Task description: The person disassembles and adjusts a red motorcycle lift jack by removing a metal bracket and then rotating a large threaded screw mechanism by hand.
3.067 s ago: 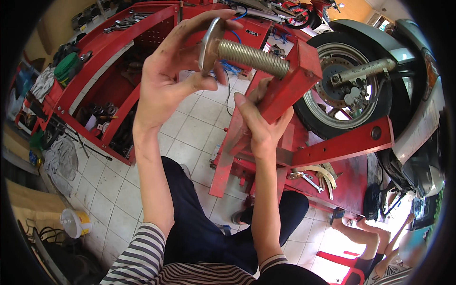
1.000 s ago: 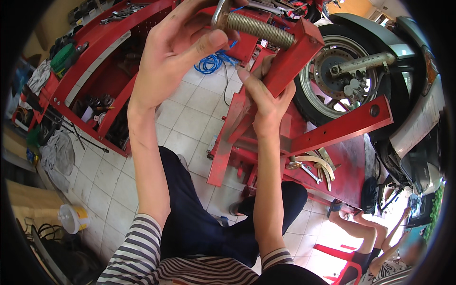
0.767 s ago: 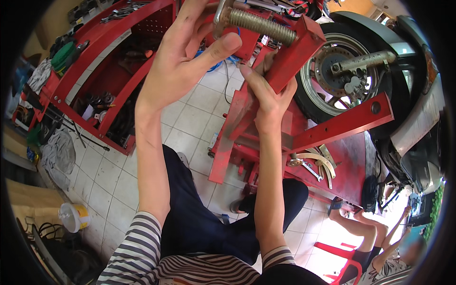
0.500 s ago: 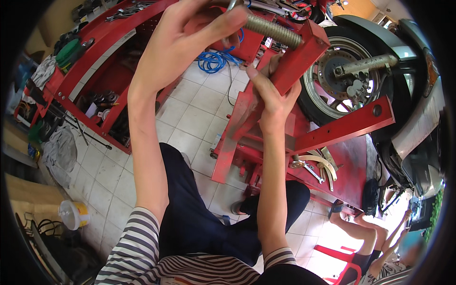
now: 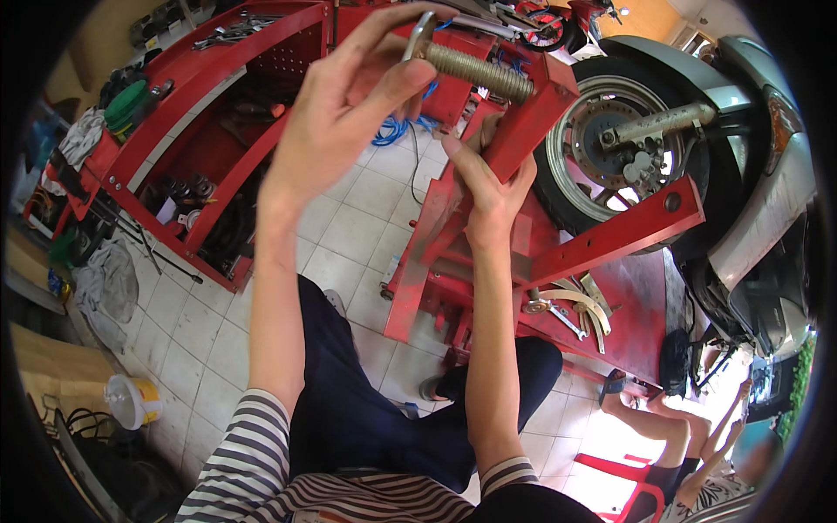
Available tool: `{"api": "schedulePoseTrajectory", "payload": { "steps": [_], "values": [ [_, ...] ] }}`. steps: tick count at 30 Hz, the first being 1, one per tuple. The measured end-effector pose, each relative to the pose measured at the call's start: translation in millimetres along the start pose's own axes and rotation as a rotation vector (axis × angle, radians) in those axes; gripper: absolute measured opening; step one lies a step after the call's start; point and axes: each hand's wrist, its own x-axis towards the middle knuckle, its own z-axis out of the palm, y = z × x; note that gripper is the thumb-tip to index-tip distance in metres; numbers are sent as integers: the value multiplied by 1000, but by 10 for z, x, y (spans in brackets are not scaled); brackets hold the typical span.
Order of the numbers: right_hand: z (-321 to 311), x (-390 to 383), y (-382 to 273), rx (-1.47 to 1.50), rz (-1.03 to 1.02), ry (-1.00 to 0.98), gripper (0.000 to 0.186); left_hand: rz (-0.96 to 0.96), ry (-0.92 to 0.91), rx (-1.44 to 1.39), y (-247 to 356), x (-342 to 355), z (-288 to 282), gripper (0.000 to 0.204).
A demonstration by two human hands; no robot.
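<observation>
My left hand (image 5: 336,118) is raised at the top, its thumb and index finger curled round the metal handle (image 5: 422,37) at the end of a thick threaded screw (image 5: 479,73). The screw runs right into a red steel upright (image 5: 534,118) of a clamp. Lower down, my right hand (image 5: 497,187) is wrapped round this upright, thumb on its left side; some of its fingers are hidden behind the steel. A second red clamp arm (image 5: 615,231) angles out to the right. Just beyond stands a motorcycle wheel (image 5: 610,144) with a black tyre.
Curved pale parts (image 5: 582,301) and a wrench (image 5: 567,321) lie on the red lift platform (image 5: 632,327). A red tool bench (image 5: 157,139) stands left, and coiled blue hose (image 5: 394,131) lies beyond. At lower left is a white bucket (image 5: 135,401); another person (image 5: 689,444) sits at lower right.
The handle at the screw's end now shows more fully between my left thumb and index finger. My right hand keeps its hold on the upright. The whole view has shifted slightly.
</observation>
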Motion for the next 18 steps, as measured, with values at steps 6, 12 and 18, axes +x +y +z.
{"api": "schedulePoseTrajectory", "payload": {
  "steps": [6,12,18],
  "values": [
    [23,-13,-68,14,34,21,28,63,89,-4,-124,-49,122,50],
    [-8,-21,-11,30,22,-21,30,24,-77,-245,-60,-67,-60,65],
    [-39,2,-1,25,-2,-53,31,-190,92,34,-186,-178,-147,51]
  ]
}}
